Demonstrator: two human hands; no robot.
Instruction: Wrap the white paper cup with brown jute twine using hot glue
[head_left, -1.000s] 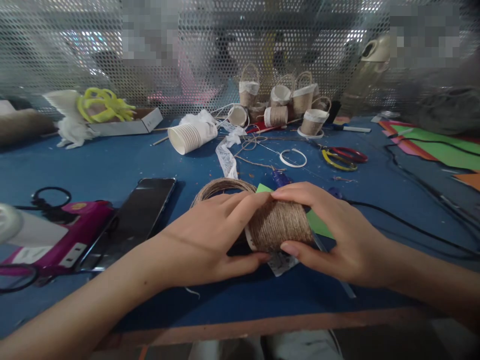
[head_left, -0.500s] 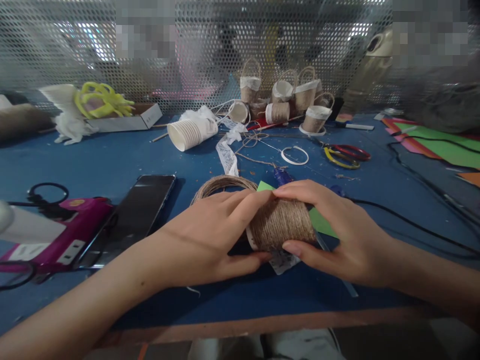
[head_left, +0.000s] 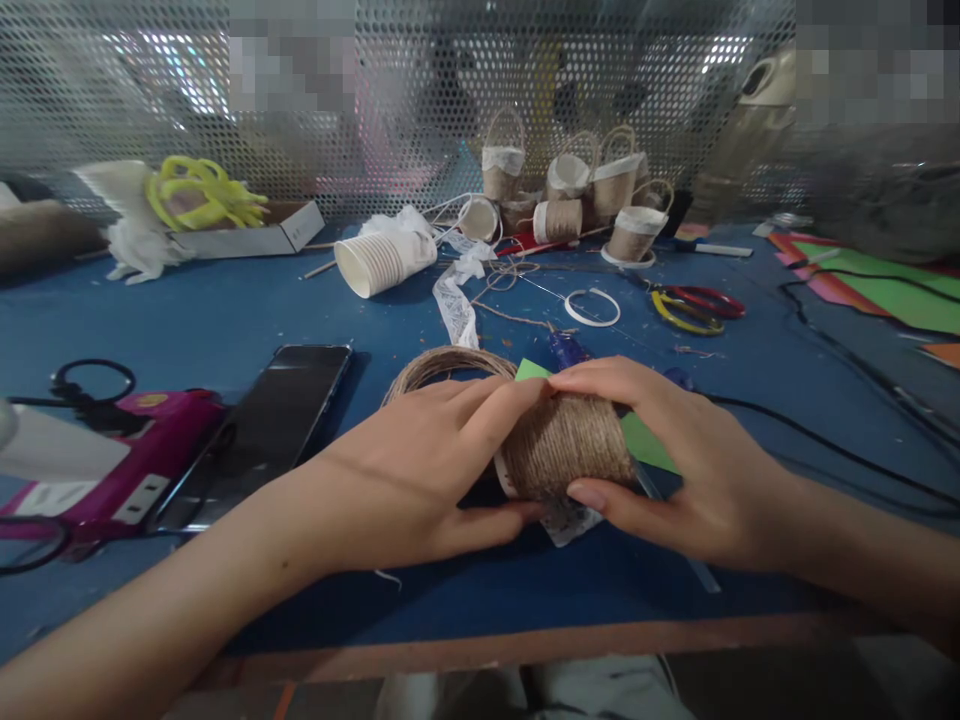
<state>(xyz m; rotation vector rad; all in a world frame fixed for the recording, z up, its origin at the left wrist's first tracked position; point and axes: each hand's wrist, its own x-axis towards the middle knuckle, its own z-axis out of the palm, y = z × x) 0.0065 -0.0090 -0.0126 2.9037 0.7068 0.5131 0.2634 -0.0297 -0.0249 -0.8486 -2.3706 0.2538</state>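
Observation:
A paper cup wrapped in jute twine (head_left: 574, 447) lies on its side between my two hands, its white rim showing at the left. My left hand (head_left: 427, 465) grips the rim end, thumb below and fingers over the top. At the other end, my right hand (head_left: 690, 465) closes round the twine with the thumb at the front. Behind my left hand rests a coil of jute twine (head_left: 442, 362). Green paper (head_left: 649, 443) and a clear glue stick (head_left: 701, 572) show beneath the cup, beside a scrap of white lace (head_left: 570, 525). A blue glue gun (head_left: 568, 349) is partly hidden behind my right hand.
To the left lie a phone (head_left: 274, 430) and a magenta power strip (head_left: 142, 465). Stacked paper cups (head_left: 386, 262), lace ribbon (head_left: 455, 305), a white ring (head_left: 592, 308) and scissors (head_left: 694, 308) are farther back. Several small twine baskets (head_left: 502, 172) stand by the mesh screen. Black cables cross the right side.
The whole view has shifted very slightly. Both hands keep the same hold on the twine-wrapped cup, which has barely moved.

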